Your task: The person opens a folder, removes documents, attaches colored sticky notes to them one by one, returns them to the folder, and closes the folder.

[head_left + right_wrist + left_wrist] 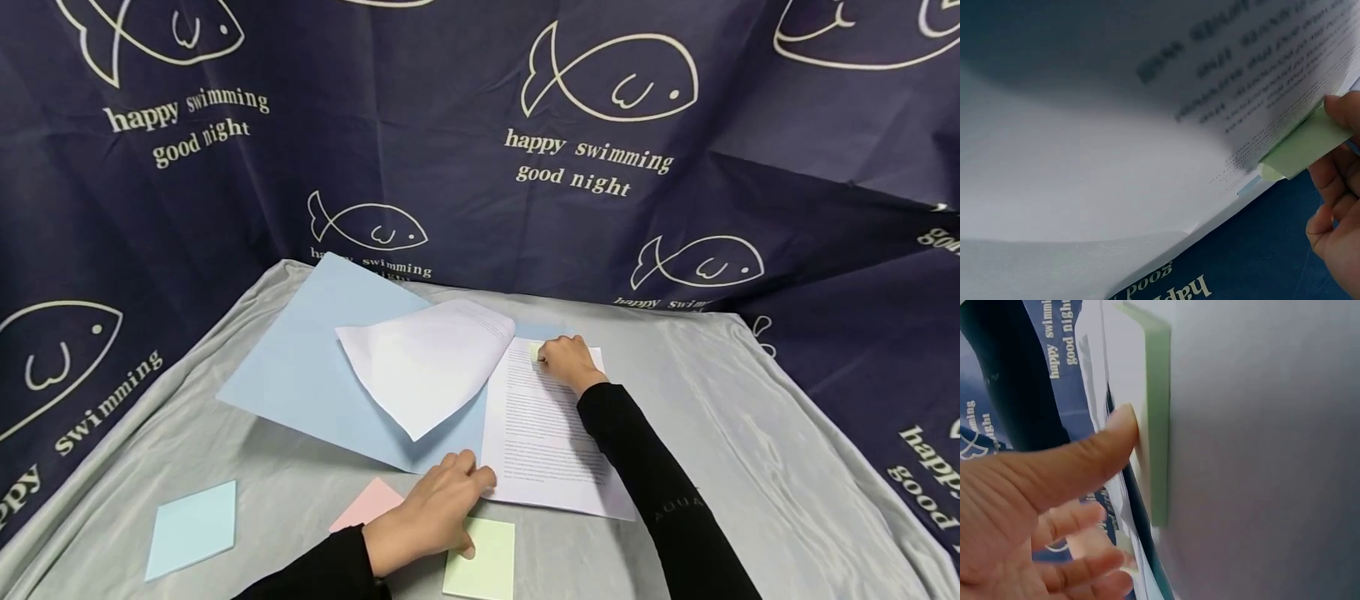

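Note:
My right hand (568,362) pinches a pale green sticky note (1310,145) between thumb and fingers, at the top of a printed page (551,433). Near the page's bottom left corner is my left hand (438,510), its fingers loosely spread. Its thumb (1100,450) touches the top of a green sticky note pad (482,562), whose thick edge shows in the left wrist view. The page lies in an opened light blue folder (292,367). Turned over to the left, a white sheet (427,362) bows up above the folder's cover.
A pink sticky note pad (369,502) lies partly behind the left hand. Farther left is a light blue pad (192,529). Grey cloth (697,400) covers the table, and a dark blue fish-print curtain (465,150) hangs behind it.

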### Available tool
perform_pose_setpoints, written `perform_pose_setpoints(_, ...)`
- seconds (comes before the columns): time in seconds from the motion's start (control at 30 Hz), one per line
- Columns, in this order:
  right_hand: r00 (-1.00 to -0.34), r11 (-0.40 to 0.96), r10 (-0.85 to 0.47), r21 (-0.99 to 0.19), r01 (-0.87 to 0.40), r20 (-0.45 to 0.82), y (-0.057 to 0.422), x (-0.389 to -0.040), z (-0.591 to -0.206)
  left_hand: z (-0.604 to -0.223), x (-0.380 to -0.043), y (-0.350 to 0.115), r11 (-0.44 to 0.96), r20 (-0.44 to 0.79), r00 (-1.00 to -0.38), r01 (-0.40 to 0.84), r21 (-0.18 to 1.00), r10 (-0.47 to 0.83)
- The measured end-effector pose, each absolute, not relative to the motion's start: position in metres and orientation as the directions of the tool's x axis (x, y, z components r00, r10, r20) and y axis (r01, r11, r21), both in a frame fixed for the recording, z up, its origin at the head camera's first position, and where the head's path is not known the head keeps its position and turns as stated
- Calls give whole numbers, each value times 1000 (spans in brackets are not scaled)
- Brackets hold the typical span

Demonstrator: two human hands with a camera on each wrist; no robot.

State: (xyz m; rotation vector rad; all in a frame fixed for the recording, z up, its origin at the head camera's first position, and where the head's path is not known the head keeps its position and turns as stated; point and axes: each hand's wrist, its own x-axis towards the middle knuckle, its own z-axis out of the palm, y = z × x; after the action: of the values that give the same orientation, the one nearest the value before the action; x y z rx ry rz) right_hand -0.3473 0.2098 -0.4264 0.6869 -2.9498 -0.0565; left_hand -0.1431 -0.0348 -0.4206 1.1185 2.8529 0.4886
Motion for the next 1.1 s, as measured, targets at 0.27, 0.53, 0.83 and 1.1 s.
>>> perform_pose_setpoints(0.27, -902, 899, -432, -86, -430, -6, 213, -349, -423, -417, -158, -37, 693, -148, -685, 658, 295, 714)
perform_pose_setpoints(0.53, -915, 910, -402, -125, -396, -24, 212, -349, -418, -416, -164, -37, 688, -205, -665, 634, 354, 718)
perform_pose_setpoints(0.83, -907, 917, -390, -159, -366, -158, 207, -352, -424, -417, -166, -35, 678, -206, -653, 648, 346, 729)
perform_pose_setpoints(1.1, -890, 927, -359, -217, -306, -279, 206, -349, -426, -417, -167, -36, 676, -214, -647, 649, 348, 732)
